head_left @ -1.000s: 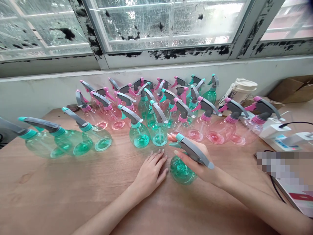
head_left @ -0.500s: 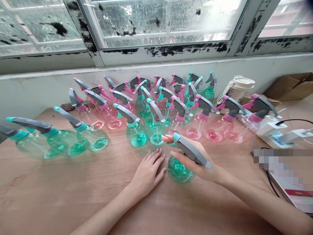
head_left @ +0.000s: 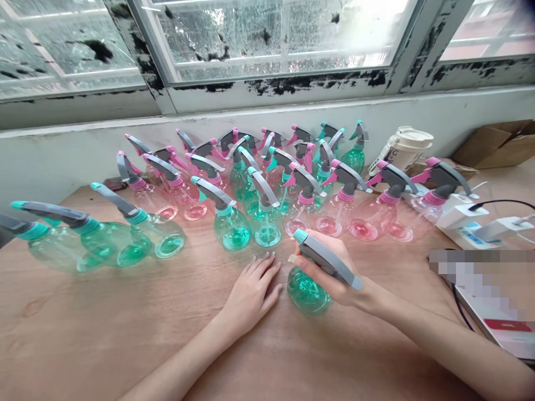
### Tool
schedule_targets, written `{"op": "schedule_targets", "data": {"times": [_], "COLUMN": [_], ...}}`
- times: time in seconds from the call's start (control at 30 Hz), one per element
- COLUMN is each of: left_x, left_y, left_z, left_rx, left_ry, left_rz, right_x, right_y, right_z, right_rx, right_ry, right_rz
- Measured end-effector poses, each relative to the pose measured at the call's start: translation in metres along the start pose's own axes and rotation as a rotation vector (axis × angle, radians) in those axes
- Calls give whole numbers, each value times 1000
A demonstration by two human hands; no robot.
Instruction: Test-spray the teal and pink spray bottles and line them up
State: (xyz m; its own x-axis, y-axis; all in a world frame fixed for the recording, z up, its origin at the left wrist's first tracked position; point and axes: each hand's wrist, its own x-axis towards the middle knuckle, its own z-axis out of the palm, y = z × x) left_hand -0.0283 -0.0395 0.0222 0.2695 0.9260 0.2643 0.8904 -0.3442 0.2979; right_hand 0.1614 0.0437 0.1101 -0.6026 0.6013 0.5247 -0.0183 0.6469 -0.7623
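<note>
My right hand [head_left: 330, 267] is wrapped round the neck of a green spray bottle [head_left: 308, 292] with a grey and teal trigger head. The bottle stands on the wooden table, and the hand covers its neck and trigger. Just to its left, my left hand [head_left: 254, 287] lies flat on the tabletop, fingers stretched out, holding nothing. Beyond the hands stand two more green spray bottles, a left one [head_left: 232, 229] and a right one [head_left: 267, 225]. A pink spray bottle [head_left: 334, 214] is in the row to the right of them.
Several pink and green bottles crowd toward the wall, and green bottles [head_left: 169, 239] stand at the left. A white lidded cup [head_left: 407, 146], a cardboard box [head_left: 495, 145] and a power strip with plugs [head_left: 476, 234] are at the right. A blurred-out flat object [head_left: 493, 312] lies nearer.
The fingers of my right hand have curled in from stretched out, closing round the spray bottle's neck. My left hand stays in place on the table. The view has shifted slightly.
</note>
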Motion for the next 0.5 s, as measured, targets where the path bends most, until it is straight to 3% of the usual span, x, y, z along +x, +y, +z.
{"op": "schedule_targets", "data": {"times": [0.3,0.5], "left_x": [1,-7], "left_y": [2,5], "left_z": [-4,-12], "left_rx": [-23,-260], "left_ry": [-34,31], "left_rz": [-21,87], "right_x": [-13,-13], "right_y": [9,12], "right_z": [4,6], "right_rx": [34,81], "right_ry": [21,47], "right_rz": [28,29]}}
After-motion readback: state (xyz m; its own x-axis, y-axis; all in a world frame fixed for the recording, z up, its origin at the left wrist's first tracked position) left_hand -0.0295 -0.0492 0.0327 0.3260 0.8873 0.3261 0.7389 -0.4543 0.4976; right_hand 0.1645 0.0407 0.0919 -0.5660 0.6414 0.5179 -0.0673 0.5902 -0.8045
